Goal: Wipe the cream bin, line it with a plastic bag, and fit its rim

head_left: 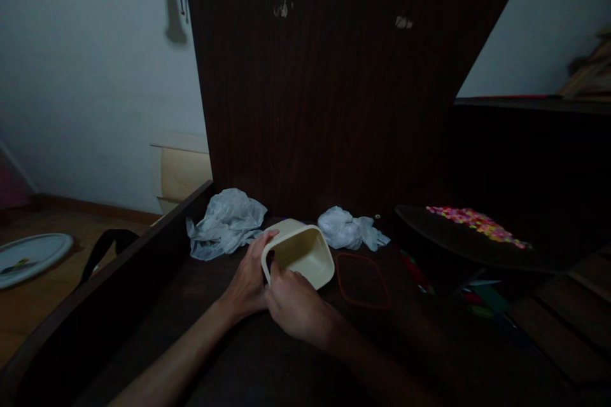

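Note:
A cream plastic container is tilted on its side above the dark surface, its opening facing me. My left hand grips the container's left side from outside. At the opening's lower left edge is my right hand, its fingers closed and reaching partly inside; a small dark item shows by its fingertips, too dim to identify. Right of the container lies a reddish rectangular lid or frame. Behind are a crumpled clear plastic bag and a knotted white bag.
Pink and yellow small pieces lie on a dark curved panel at the right. A raised wooden edge runs along the left. A tall dark board stands behind. On the floor is a pale round lid or dish.

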`<control>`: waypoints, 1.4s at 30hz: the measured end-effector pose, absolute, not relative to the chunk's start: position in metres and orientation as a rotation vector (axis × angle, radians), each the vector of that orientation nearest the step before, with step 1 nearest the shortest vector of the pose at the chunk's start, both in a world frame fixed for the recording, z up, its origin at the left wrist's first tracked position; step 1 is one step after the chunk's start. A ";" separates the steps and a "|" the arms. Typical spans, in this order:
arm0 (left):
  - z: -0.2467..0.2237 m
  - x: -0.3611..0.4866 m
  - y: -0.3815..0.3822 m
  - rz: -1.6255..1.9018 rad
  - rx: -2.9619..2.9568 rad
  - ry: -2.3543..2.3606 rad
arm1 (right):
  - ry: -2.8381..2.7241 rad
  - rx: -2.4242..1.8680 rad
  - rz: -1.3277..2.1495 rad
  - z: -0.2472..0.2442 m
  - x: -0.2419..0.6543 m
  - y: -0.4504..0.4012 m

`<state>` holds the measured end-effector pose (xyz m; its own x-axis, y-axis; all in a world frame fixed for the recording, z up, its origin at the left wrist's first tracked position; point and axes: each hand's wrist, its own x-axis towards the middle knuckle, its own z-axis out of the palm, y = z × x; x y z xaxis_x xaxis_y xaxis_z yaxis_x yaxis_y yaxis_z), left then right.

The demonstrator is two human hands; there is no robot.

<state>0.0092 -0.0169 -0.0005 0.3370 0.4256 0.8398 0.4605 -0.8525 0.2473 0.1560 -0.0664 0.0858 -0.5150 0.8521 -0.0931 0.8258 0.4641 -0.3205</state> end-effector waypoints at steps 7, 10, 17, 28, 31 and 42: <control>-0.009 0.004 -0.010 -1.557 -2.580 -0.832 | -2.372 -1.447 0.709 0.084 0.151 -0.073; -0.012 -0.001 -0.006 -1.567 -2.558 -0.895 | -2.376 -1.401 0.744 0.086 0.150 -0.078; -0.003 -0.005 -0.007 -1.532 -2.554 -0.858 | -2.621 -1.350 0.627 0.085 0.165 -0.096; 0.004 -0.004 -0.006 -1.468 -2.597 -0.805 | -2.849 -1.662 0.319 0.092 0.184 -0.096; 0.005 -0.005 -0.007 -1.463 -2.586 -0.824 | -2.875 -1.647 0.183 0.087 0.184 -0.093; 0.009 -0.002 -0.007 -1.455 -2.563 -0.794 | -2.983 -1.654 0.381 0.101 0.179 -0.084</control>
